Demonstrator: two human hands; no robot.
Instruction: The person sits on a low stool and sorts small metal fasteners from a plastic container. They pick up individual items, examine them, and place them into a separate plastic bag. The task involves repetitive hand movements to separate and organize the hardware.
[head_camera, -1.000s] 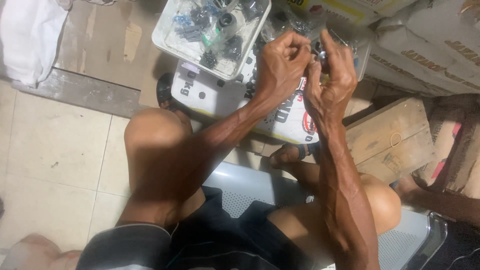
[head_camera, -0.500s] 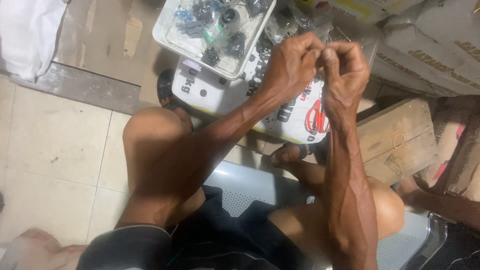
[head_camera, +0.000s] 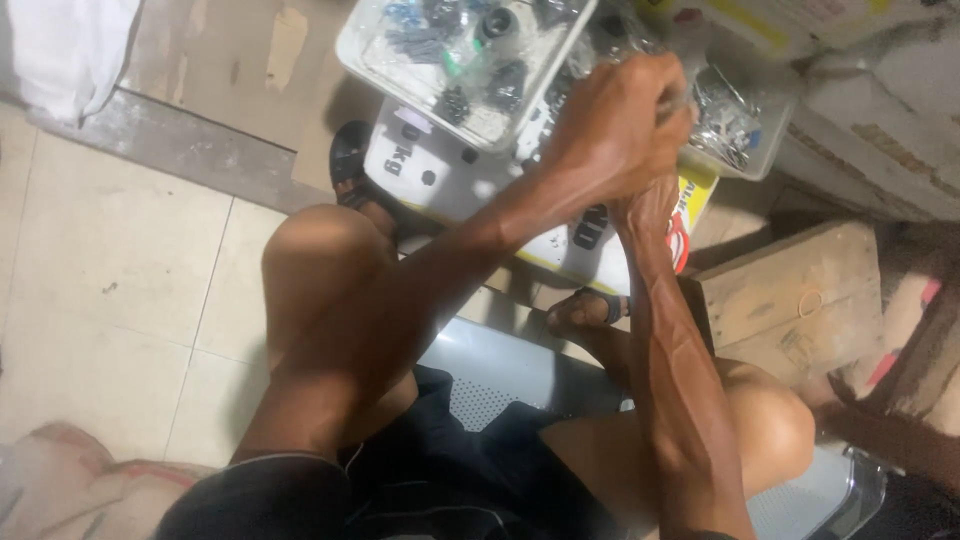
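Your left hand (head_camera: 615, 130) is curled into a tight fist around something small, and only a thin, pale sliver (head_camera: 678, 100) pokes out past your knuckles; what it is cannot be told. That hidden piece sits high in front of you, above the gap between the two trays. Your right hand (head_camera: 650, 205) comes up underneath the left, wrist bent, and is mostly covered by it, so you cannot tell whether its fingers are spread or pinching. Holding both hands pressed close like this looks like bracing one against the other for fine work on a tiny part.

Just beyond your fists lies the white tray (head_camera: 365, 50), loaded with dark little fittings and one green-tinted piece. To its right, partly behind your knuckles, a clear tub (head_camera: 745, 150) holds a glinting heap of small metal bits. Both rest on a white canister (head_camera: 440, 175) lying on its side, which serves as a raised surface and keeps the parts within easy reach of your seat.

Your sandalled foot (head_camera: 585, 310) rests beneath it. A wooden crate (head_camera: 790, 290) stands at your right, and pale floor tiles (head_camera: 110, 300) spread out at your left.
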